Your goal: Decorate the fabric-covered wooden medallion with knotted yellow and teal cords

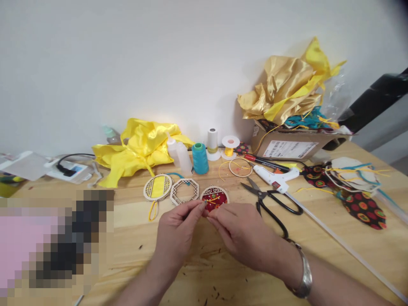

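My left hand (177, 231) and my right hand (244, 231) meet over the wooden table (134, 250), fingertips pinched together at the near edge of a round wooden frame with red patterned cloth (215, 198). A thin yellow cord crosses that frame and seems to run into my fingers. Left of it lie an empty octagonal wooden frame (184, 191) and an oval frame with yellow cloth (158, 187) that trails a yellow loop. My right wrist wears a metal bangle (303, 276).
Black scissors (270, 204) and a white glue gun (276, 176) lie right of my hands. A teal thread spool (200, 158), white bottles, yellow satin (140, 148) and a cardboard box (291, 146) of gold cloth line the wall. Patterned cloth rounds (363, 206) sit far right.
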Demonstrator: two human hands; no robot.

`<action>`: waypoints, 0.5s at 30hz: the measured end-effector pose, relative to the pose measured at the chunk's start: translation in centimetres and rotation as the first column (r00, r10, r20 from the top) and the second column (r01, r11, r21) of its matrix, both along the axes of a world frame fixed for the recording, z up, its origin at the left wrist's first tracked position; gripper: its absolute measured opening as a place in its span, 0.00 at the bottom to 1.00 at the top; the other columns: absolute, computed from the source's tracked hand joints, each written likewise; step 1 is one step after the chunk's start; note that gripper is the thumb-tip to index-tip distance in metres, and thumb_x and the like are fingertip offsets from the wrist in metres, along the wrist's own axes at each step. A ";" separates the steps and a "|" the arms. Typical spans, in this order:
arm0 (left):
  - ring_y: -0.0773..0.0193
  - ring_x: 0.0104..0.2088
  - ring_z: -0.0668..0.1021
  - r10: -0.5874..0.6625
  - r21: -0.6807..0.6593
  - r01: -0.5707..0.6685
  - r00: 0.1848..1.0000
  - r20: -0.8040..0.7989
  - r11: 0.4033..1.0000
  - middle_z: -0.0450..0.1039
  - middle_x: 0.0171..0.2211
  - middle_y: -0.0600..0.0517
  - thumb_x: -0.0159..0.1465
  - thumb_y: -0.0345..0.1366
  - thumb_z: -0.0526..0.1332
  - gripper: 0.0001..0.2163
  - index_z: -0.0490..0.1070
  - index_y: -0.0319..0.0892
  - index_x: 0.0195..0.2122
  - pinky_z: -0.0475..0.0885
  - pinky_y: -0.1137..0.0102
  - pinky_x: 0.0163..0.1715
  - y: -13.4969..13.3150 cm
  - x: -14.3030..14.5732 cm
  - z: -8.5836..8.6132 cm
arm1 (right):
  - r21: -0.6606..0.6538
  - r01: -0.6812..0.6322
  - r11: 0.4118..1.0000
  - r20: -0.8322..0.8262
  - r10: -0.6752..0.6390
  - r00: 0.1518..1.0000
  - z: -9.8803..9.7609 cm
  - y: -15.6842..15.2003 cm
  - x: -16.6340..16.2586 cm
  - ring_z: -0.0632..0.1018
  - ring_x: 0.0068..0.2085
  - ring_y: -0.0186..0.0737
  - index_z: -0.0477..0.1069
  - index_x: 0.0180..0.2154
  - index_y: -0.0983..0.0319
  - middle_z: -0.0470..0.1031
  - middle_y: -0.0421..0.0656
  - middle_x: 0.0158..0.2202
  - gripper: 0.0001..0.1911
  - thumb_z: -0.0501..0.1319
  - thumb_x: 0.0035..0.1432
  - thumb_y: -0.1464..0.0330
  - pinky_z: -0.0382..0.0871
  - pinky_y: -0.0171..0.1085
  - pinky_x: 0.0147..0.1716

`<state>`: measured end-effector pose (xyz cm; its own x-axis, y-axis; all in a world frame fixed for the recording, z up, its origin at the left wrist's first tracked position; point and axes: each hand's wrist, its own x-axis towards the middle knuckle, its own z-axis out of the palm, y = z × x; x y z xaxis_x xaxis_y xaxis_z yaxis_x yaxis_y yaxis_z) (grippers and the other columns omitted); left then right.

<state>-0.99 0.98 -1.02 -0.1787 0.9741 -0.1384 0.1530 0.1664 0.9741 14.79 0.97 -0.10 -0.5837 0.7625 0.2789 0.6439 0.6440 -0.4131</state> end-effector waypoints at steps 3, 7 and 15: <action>0.63 0.30 0.78 -0.030 0.015 0.030 0.999 -0.044 0.999 0.80 0.25 0.53 0.52 0.38 0.66 0.05 0.80 0.44 0.28 0.71 0.73 0.34 -0.1 0.0 0.0 | 0.072 -0.037 0.997 0.128 0.028 0.991 0.0 -0.2 0.2 0.70 0.27 0.36 0.67 0.33 0.63 0.72 0.41 0.27 0.06 0.52 0.59 0.74 0.55 0.36 0.25; 0.61 0.31 0.78 -0.048 0.013 0.049 0.996 -0.072 0.999 0.80 0.26 0.53 0.52 0.37 0.65 0.05 0.80 0.45 0.28 0.71 0.72 0.35 -0.1 0.2 0.0 | 0.130 -0.090 0.987 0.226 0.059 0.972 0.0 -0.4 0.3 0.69 0.26 0.36 0.67 0.34 0.63 0.72 0.41 0.28 0.06 0.52 0.56 0.75 0.52 0.37 0.23; 0.63 0.26 0.75 -0.382 0.018 0.385 0.920 -0.085 0.923 0.77 0.22 0.54 0.55 0.34 0.61 0.08 0.79 0.45 0.23 0.68 0.73 0.30 -0.3 0.2 0.4 | 0.166 -0.110 0.980 0.070 0.099 0.993 1.1 1.2 1.8 0.67 0.30 0.35 0.69 0.31 0.62 0.70 0.41 0.29 0.10 0.51 0.58 0.77 0.55 0.35 0.28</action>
<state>-0.76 0.69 -0.57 0.2002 0.9741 -0.1053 0.2742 0.0475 0.9605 16.54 2.14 1.03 -0.6777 0.6410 0.3603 0.5899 0.7665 -0.2540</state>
